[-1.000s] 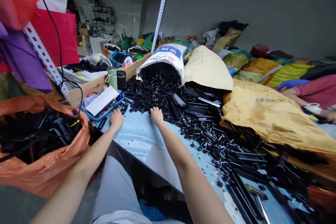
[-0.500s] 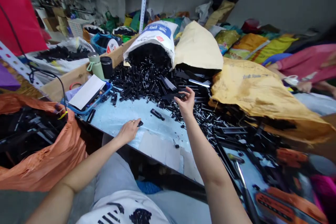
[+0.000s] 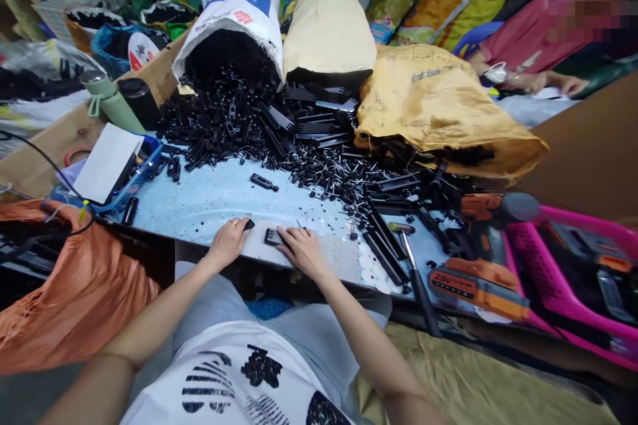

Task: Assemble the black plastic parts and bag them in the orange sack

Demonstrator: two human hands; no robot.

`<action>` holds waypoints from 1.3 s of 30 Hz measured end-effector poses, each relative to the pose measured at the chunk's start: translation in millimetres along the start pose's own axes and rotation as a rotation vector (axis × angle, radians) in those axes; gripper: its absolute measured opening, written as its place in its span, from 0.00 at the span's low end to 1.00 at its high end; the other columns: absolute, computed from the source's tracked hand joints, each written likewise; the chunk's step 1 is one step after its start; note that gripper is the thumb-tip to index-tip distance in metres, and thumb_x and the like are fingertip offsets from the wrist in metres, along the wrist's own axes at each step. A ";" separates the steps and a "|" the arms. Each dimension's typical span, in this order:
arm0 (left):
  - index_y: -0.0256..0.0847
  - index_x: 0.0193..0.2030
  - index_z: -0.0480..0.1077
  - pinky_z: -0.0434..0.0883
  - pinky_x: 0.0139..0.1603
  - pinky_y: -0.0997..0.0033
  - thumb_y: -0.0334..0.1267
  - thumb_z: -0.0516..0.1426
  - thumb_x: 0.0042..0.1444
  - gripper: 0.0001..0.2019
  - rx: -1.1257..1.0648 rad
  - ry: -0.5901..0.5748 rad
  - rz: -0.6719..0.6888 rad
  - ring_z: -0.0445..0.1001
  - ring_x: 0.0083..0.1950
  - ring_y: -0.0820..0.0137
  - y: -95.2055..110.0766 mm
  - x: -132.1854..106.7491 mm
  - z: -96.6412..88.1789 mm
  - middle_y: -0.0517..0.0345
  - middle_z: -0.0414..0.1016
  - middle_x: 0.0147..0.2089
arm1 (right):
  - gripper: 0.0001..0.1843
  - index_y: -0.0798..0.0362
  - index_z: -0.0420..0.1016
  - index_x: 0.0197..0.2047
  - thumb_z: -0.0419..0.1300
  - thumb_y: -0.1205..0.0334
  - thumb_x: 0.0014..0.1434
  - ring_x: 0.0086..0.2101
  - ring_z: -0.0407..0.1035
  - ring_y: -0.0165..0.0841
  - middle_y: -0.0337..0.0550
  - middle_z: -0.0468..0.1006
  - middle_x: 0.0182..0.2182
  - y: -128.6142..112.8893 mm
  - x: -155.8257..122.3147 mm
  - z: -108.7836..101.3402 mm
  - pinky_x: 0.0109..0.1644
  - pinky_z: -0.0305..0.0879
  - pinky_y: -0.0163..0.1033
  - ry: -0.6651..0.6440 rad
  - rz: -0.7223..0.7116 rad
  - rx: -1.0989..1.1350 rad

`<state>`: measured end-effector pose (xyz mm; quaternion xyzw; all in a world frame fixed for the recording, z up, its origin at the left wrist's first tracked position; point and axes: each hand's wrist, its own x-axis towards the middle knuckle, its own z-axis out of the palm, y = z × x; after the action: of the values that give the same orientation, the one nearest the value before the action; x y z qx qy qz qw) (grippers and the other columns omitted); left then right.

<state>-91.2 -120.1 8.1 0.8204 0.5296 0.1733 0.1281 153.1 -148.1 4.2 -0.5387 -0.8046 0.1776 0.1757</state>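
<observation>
My left hand is closed at the table's near edge, pinching a small black part between thumb and fingers. Just to its right, my right hand grips a flat black piece with a toothed end. That piece lies low over a pale grey board, its teeth pointing left and the rest hidden under my fingers. Beyond both hands, a single black clip-like part rests on the light blue tabletop.
Behind spreads a heap of black parts and pins, spilling from a white sack and a yellow sack. At right are a hammer, a cordless drill and a pink basket. A blue basket stands left. A co-worker sits far right.
My right hand has come down and toward me from the heap to the grey board with the black piece. My left hand still holds its small part. The camera view has shifted.
</observation>
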 end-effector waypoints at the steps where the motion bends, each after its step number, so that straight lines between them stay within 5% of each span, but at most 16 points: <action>1: 0.37 0.59 0.61 0.69 0.51 0.61 0.35 0.46 0.63 0.18 -0.097 0.046 -0.001 0.70 0.50 0.62 4.3 -1.4 -1.1 0.46 0.70 0.48 | 0.25 0.49 0.62 0.61 0.49 0.50 0.63 0.47 0.65 0.41 0.51 0.71 0.48 -3.8 10.7 -0.9 0.53 0.60 0.50 0.029 0.031 0.063; 4: 0.42 0.59 0.62 0.72 0.42 0.69 0.39 0.47 0.64 0.18 -0.443 0.132 -0.033 0.73 0.40 0.70 20.7 -6.1 -4.9 0.50 0.70 0.46 | 0.27 0.50 0.56 0.64 0.45 0.48 0.65 0.37 0.71 0.34 0.48 0.72 0.44 -18.0 29.1 -1.7 0.43 0.67 0.42 0.075 0.140 0.468; 7: 0.42 0.61 0.61 0.70 0.26 0.77 0.42 0.48 0.63 0.20 -0.734 0.139 -0.116 0.66 0.23 0.81 38.3 -7.4 -7.1 0.53 0.70 0.44 | 0.31 0.49 0.49 0.66 0.44 0.45 0.64 0.24 0.68 0.29 0.40 0.72 0.30 -33.6 30.2 2.4 0.30 0.68 0.37 -0.027 0.194 0.912; 9: 0.42 0.61 0.61 0.70 0.26 0.77 0.42 0.49 0.62 0.21 -0.796 0.161 -0.140 0.67 0.23 0.81 47.3 -6.4 -9.2 0.54 0.70 0.44 | 0.34 0.50 0.48 0.67 0.45 0.44 0.63 0.23 0.67 0.29 0.37 0.70 0.25 -40.3 27.0 5.7 0.28 0.68 0.36 -0.058 0.212 1.084; 11: 0.42 0.60 0.63 0.72 0.37 0.72 0.40 0.51 0.61 0.20 -0.737 0.205 -0.113 0.72 0.34 0.75 52.6 -5.3 -13.0 0.53 0.70 0.44 | 0.34 0.51 0.51 0.66 0.48 0.44 0.62 0.24 0.67 0.29 0.37 0.71 0.25 -41.1 23.7 6.6 0.29 0.69 0.37 -0.035 0.212 1.145; 14: 0.40 0.58 0.66 0.70 0.50 0.64 0.39 0.51 0.61 0.18 -0.593 0.224 -0.032 0.71 0.47 0.66 54.9 -5.5 -20.1 0.50 0.72 0.44 | 0.32 0.50 0.58 0.64 0.52 0.46 0.60 0.23 0.65 0.26 0.39 0.72 0.31 -31.9 20.2 1.1 0.29 0.68 0.36 0.010 0.147 1.050; 19: 0.41 0.56 0.68 0.71 0.48 0.67 0.39 0.50 0.62 0.17 -0.505 0.227 0.002 0.72 0.44 0.68 62.3 -5.4 -18.0 0.51 0.72 0.42 | 0.29 0.48 0.62 0.62 0.56 0.49 0.59 0.28 0.66 0.26 0.44 0.71 0.40 -21.5 17.7 -12.1 0.33 0.69 0.36 0.053 -0.059 0.741; 24: 0.40 0.56 0.67 0.70 0.47 0.67 0.38 0.47 0.64 0.17 -0.550 0.540 -0.026 0.71 0.44 0.68 78.2 3.7 -9.5 0.49 0.71 0.42 | 0.29 0.45 0.57 0.65 0.52 0.50 0.61 0.25 0.64 0.25 0.45 0.70 0.41 -40.3 14.6 -0.7 0.30 0.69 0.36 0.221 0.014 0.780; 29: 0.41 0.55 0.69 0.71 0.47 0.66 0.40 0.47 0.64 0.17 -0.596 0.496 0.069 0.71 0.45 0.68 73.3 7.5 -12.1 0.49 0.73 0.44 | 0.30 0.46 0.56 0.65 0.53 0.50 0.61 0.31 0.68 0.29 0.47 0.70 0.45 -49.3 16.7 10.6 0.37 0.70 0.39 0.289 0.022 0.745; 35: 0.40 0.60 0.61 0.74 0.37 0.70 0.47 0.47 0.63 0.22 -0.918 0.448 -0.363 0.74 0.37 0.71 63.1 8.3 23.6 0.49 0.71 0.46 | 0.28 0.47 0.55 0.65 0.48 0.49 0.64 0.43 0.69 0.34 0.47 0.71 0.48 -42.0 33.7 -9.4 0.50 0.65 0.42 0.131 -0.014 0.512; 39: 0.39 0.62 0.55 0.75 0.40 0.68 0.46 0.50 0.61 0.25 -0.929 0.306 -0.464 0.75 0.37 0.71 45.6 -4.1 42.9 0.52 0.70 0.43 | 0.26 0.49 0.63 0.61 0.48 0.47 0.64 0.43 0.68 0.34 0.48 0.70 0.49 -1.3 42.2 -43.9 0.49 0.66 0.42 0.183 0.091 0.252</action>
<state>-37.1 -143.6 -13.5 0.5045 0.5771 0.4740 0.4334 157.7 -105.1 47.1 -0.5624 -0.7312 0.2353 0.3061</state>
